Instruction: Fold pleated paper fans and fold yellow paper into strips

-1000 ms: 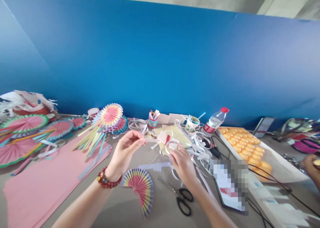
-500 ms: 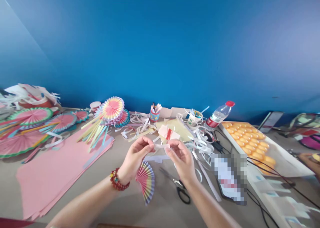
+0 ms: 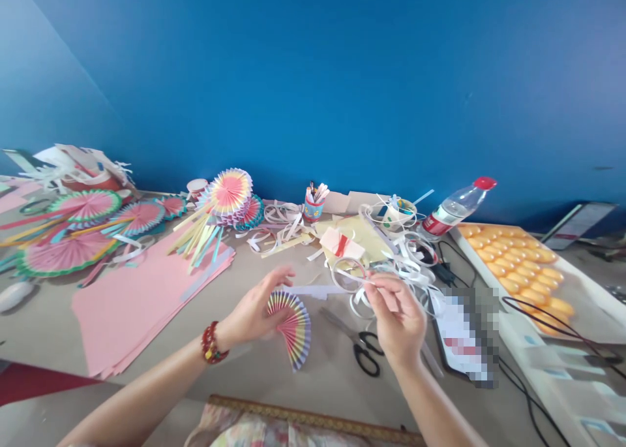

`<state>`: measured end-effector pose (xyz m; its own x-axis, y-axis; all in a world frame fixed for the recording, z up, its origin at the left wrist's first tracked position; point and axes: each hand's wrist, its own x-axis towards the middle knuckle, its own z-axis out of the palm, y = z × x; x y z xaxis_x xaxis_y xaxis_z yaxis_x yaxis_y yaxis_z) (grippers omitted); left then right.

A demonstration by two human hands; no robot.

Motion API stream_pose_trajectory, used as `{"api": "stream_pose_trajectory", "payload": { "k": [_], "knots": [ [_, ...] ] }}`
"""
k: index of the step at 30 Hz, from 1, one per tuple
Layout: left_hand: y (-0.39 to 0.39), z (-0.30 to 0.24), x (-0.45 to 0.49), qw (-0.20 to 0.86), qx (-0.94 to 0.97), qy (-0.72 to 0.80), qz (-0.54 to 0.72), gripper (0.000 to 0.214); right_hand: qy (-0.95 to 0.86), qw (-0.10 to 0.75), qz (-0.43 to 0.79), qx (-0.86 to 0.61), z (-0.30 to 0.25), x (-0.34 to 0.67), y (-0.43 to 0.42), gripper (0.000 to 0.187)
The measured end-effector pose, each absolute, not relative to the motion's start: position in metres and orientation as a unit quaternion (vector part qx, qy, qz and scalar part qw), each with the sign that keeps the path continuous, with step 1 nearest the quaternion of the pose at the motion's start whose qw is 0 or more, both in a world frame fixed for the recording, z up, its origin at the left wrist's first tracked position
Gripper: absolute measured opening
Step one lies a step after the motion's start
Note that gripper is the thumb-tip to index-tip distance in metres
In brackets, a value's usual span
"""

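Note:
My left hand [image 3: 257, 307], a beaded bracelet at its wrist, hovers at the left edge of a pleated paper fan [image 3: 297, 326] in pink, yellow and lilac. Its fingers are spread, and the thumb overlaps the fan; whether they touch is unclear. Between the thumb and fingertips of my right hand [image 3: 397, 313] is one end of a thin white strip [image 3: 349, 276], which points left. Black-handled scissors [image 3: 366, 355] lie on the table between the fan and my right hand. A pale strip [image 3: 317, 291] lies just behind the fan.
Pink paper sheets [image 3: 141, 303] and finished paper fans [image 3: 229, 192] lie to the left. Curled white strips [image 3: 413, 258], a pen cup [image 3: 313, 207] and a bottle [image 3: 457, 209] stand or lie behind. At right are a phone [image 3: 460, 342], cables and a tray [image 3: 601, 326] of orange pieces.
My hands have parted. The left let go of the white strip and moved to the fan; the right drew the strip rightward. The view has shifted slightly.

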<state>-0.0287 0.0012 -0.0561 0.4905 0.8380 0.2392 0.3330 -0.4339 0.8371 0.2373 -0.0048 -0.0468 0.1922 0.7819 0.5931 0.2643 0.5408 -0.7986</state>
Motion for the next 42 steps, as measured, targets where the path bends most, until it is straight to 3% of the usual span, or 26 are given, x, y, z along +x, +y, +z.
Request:
{"api": "stream_pose_trajectory", "payload": {
  "k": [5, 9, 16, 19, 24, 33, 38, 42],
  "knots": [
    [-0.004, -0.059, -0.045, 0.157, 0.924, 0.325, 0.127, 0.05, -0.659, 0.522, 0.268, -0.47, -0.065, 0.246, -0.014, 0.034],
    [-0.007, -0.059, -0.044, 0.123, 0.934, 0.32, 0.102, 0.039, -0.733, 0.385, 0.294, -0.478, -0.083, 0.23, -0.031, 0.061],
    [-0.012, -0.079, -0.051, 0.107, 0.939, 0.308, 0.107, 0.026, -0.81, 0.268, 0.201, -0.481, -0.108, 0.215, -0.041, 0.079],
    [-0.013, -0.084, -0.052, 0.096, 0.943, 0.294, 0.124, 0.015, -0.806, 0.279, 0.22, -0.472, -0.114, 0.212, -0.039, 0.078],
    [-0.015, -0.083, -0.054, 0.083, 0.939, 0.278, 0.184, 0.016, -0.765, 0.349, 0.298, -0.452, -0.111, 0.21, -0.036, 0.069],
    [-0.008, -0.068, -0.043, 0.004, 0.895, 0.286, 0.343, 0.016, -0.62, 0.493, 0.476, -0.383, -0.064, 0.205, -0.024, 0.06],
    [-0.007, -0.064, -0.034, -0.027, 0.861, 0.314, 0.398, 0.023, -0.626, 0.515, 0.438, -0.389, -0.051, 0.198, -0.03, 0.076],
    [-0.01, -0.065, -0.031, -0.018, 0.845, 0.334, 0.418, 0.023, -0.641, 0.515, 0.411, -0.393, -0.046, 0.194, -0.037, 0.07]
  ]
}}
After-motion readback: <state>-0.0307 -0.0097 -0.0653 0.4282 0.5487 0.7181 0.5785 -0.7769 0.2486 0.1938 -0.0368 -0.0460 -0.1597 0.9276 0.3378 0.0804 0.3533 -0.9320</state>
